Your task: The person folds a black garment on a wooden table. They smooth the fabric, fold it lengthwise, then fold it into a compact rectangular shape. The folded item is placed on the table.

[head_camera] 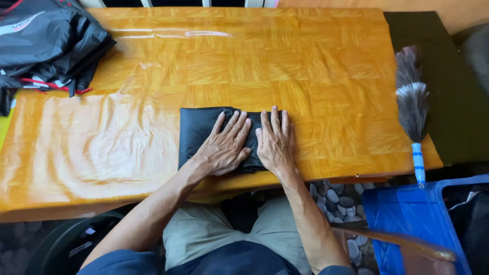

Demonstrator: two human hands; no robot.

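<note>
Both palms flat, fingers spread, nothing clenched: left hand [222, 146] and right hand [275, 143] press a dark, smooth folded cloth [199, 130], neat rectangle near the table [305, 76] edge.

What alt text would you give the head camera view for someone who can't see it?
Seen from above, a person's left hand and right hand press flat, side by side, on a folded black fabric bundle near the front edge of a glossy orange wooden table. A heap of black garments lies at far left, and a feather duster at right.
</note>
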